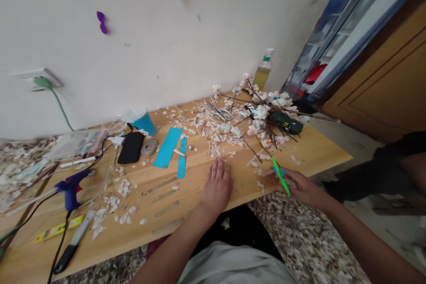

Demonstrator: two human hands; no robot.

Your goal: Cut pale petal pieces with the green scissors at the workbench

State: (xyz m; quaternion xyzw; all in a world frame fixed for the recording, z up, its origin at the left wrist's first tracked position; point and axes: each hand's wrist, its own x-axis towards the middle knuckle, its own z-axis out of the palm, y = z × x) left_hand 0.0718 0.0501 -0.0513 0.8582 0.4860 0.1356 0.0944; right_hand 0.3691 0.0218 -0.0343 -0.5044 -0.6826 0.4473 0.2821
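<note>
My left hand (218,184) lies flat on the wooden table (193,191) near its front edge, fingers together and stretched forward. At the table's edge, my right hand (294,184) is closed on a bright green tool (281,177); its type is hard to make out. A small blue piece (278,171) shows by the fingers of that hand. Beyond both hands lie branches with pale blossoms (261,111) and silver scissors (218,113) among scattered pale shell-like bits (216,135). Left of my left hand are a wide blue strip (168,147) and a narrow one (181,157).
A glue gun (70,188) with cables, a black phone (131,147), a blue cup (143,122), a knife (75,242) and a yellow packet (60,229) occupy the left side. A bottle (262,71) stands against the wall. At far right, a person's dark-clothed leg (376,168) shows.
</note>
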